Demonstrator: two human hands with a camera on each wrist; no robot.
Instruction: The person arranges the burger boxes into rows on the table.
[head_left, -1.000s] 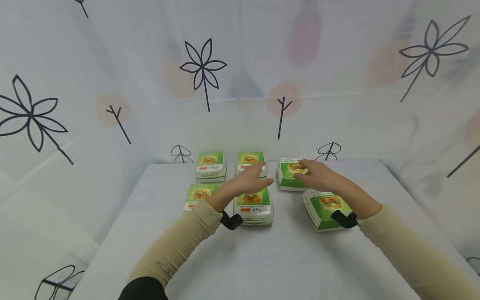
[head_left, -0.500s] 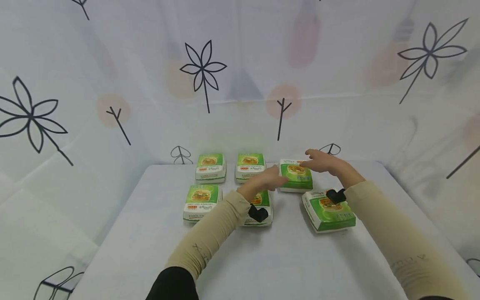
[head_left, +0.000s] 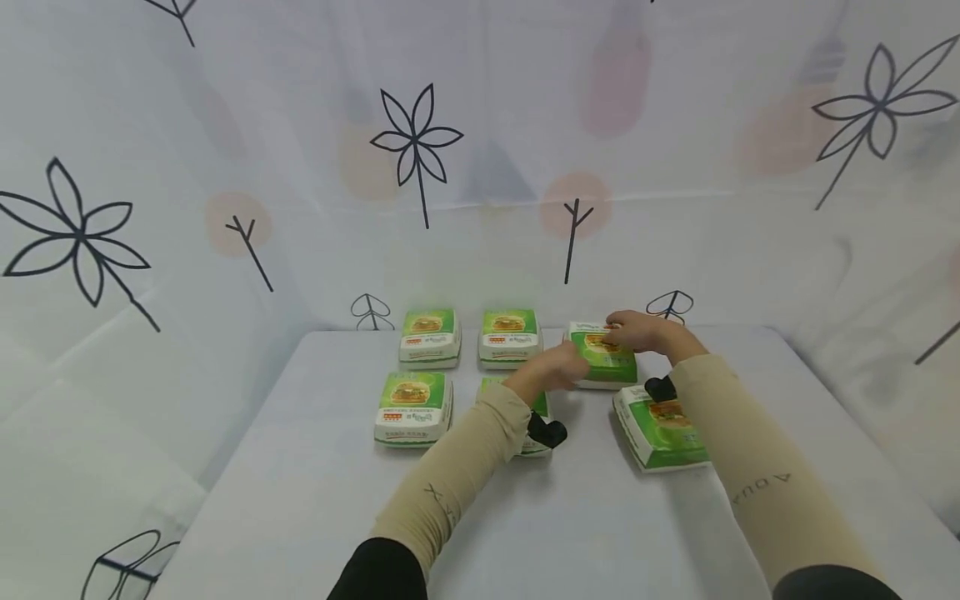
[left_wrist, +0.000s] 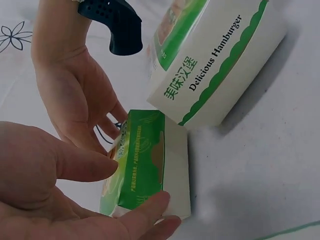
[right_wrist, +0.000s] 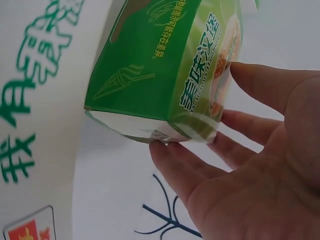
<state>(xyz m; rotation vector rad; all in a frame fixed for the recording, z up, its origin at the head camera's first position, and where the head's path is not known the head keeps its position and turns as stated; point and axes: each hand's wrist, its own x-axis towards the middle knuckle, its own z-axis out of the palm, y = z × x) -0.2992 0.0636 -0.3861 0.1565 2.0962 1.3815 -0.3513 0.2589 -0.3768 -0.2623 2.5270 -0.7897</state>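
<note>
In the head view, a green-and-white hamburger box (head_left: pixel 611 365) lies at the back right of the table, between my two hands. My left hand (head_left: pixel 555 367) is at its left end, slightly blurred. In the left wrist view that hand's thumb lies over the top of the hamburger box (left_wrist: pixel 145 155) and its fingertips press the white side. At the far end is my right hand (head_left: pixel 643 332). The right wrist view shows its thumb on the printed face of the hamburger box (right_wrist: pixel 145 65) and the other fingers around the end.
Another hamburger box (head_left: pixel 663 437) sits slantwise in front, partly behind my right sleeve. To the left are several more: one at the back left (head_left: pixel 430 340), one at the back middle (head_left: pixel 510 340), one at the front left (head_left: pixel 412 410). Patterned cloth (head_left: pixel 480 200) hangs behind the table.
My left hand has moved right to the back-right box. My right hand rose off to the right, then came down and left onto the same box. The head view has shifted slightly.
</note>
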